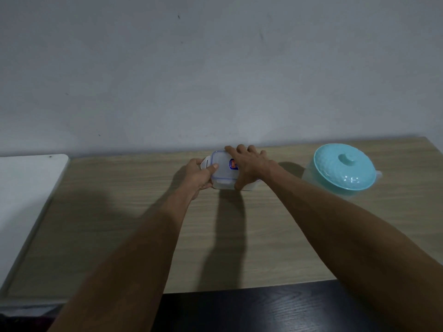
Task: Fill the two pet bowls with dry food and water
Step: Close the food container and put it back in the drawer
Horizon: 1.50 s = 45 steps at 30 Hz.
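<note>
At about 9 o'clock a white surface (26,188) with a rounded corner butts against the left edge of the light wooden table (119,224), which fills the middle of the view under a plain grey wall (215,68). Both bare forearms reach from 6 o'clock toward 12 o'clock, where the hands meet on a small clear plastic container (221,172) sitting on the table near its far edge, close to the wall. The left hand (200,176) grips the container's 9 o'clock end: its thumb lies across the lid's corner and its fingers curl in under the side, next to a white latch flap that sticks outward. The lid is translucent with a blue seal line around its rim and a red and blue sticker (233,164) near the middle; what is inside cannot be made out. The right hand (249,164) lies spread over the lid's 3 o'clock half, fingers reaching to the far edge and the thumb hooked down over the near wall, so it clasps the box from above. At 2 o'clock, well apart from the hands, stands a clear jug (345,167) topped by a turquoise lid with a knob. At 6 o'clock a dark wood-grain surface (239,310) lies just beyond the table's near edge.
</note>
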Available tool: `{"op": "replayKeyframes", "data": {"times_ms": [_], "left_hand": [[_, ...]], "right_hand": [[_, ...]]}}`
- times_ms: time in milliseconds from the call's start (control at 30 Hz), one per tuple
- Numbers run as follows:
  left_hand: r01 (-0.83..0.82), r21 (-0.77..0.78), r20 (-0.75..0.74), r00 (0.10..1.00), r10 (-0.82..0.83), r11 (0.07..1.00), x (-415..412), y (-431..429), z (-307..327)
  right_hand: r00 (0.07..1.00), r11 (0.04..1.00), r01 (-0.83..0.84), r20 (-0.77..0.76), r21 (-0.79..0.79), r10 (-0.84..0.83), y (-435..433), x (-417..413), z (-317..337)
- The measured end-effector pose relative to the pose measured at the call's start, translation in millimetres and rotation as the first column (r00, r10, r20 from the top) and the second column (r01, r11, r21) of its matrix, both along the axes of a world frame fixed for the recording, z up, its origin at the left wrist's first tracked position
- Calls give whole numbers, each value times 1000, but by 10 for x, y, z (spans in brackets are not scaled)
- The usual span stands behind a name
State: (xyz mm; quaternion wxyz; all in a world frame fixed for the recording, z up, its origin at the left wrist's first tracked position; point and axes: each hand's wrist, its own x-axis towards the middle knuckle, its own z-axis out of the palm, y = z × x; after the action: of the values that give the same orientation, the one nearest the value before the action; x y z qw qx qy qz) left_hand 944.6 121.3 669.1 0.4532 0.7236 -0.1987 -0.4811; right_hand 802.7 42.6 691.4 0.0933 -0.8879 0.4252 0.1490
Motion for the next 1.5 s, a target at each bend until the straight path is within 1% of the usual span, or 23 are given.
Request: {"op": "replayKeyframes", "data": {"times_ms": [100,133,167,200,233,267,300,333,433,500,567,700,833,967,1067,1133,1167,1333,1500], "left_hand": [[-5,-20,51,999,6,1000,-36,17,20],[-11,-24,82,997,13,1000,-55,30,31],[-18,-30,112,993,22,999,-73,43,47],[-29,-36,137,990,33,999,-87,56,60],[-34,-43,151,988,40,998,-92,63,63],[-40,-55,151,987,48,998,-96,65,52],[-43,-67,146,988,52,997,-95,63,31],[-42,-74,150,987,53,996,-101,67,12],[-38,-92,174,983,54,995,-110,73,-18],[-44,-99,196,979,63,994,-110,68,-35],[-59,-109,195,978,79,992,-104,55,-73],[-59,-119,163,984,78,991,-72,11,-205],[-87,-140,116,988,104,986,-67,-20,-255],[-101,-138,109,987,116,985,-79,-63,-316],[-113,-121,89,988,124,986,-123,-28,-296],[-124,-109,46,990,130,986,-180,58,-238],[-123,-103,25,992,126,987,-208,118,-221],[-133,-103,-14,991,133,986,-349,516,-307],[-156,-166,22,986,162,974,-602,1223,27]], "right_hand": [[1000,1000,18,18,-14,-18,38,-2,-31],[996,998,63,68,-2,-63,95,-33,-67],[978,991,134,160,16,-135,176,-73,-103],[931,973,229,285,33,-229,262,-117,-152],[848,941,335,422,44,-321,352,-158,-203],[744,899,434,541,55,-393,432,-195,-253],[642,854,514,622,84,-448,490,-220,-309],[558,813,567,663,135,-499,531,-234,-354],[369,712,629,685,313,-628,583,-205,-402],[284,673,647,705,359,-650,562,-171,-404],[229,649,653,714,392,-662,522,-157,-419],[152,616,652,720,442,-677,495,-145,-441],[53,551,652,693,522,-719,497,-131,-453],[-89,482,588,644,650,-760,538,-93,-502],[-140,458,568,629,684,-765,593,-101,-504],[-181,445,542,616,713,-766,663,-144,-504],[-187,444,535,613,719,-767,717,-176,-502],[-178,463,516,619,721,-765,1129,-366,-378],[-159,509,483,643,713,-750,1650,-552,-94]]}}
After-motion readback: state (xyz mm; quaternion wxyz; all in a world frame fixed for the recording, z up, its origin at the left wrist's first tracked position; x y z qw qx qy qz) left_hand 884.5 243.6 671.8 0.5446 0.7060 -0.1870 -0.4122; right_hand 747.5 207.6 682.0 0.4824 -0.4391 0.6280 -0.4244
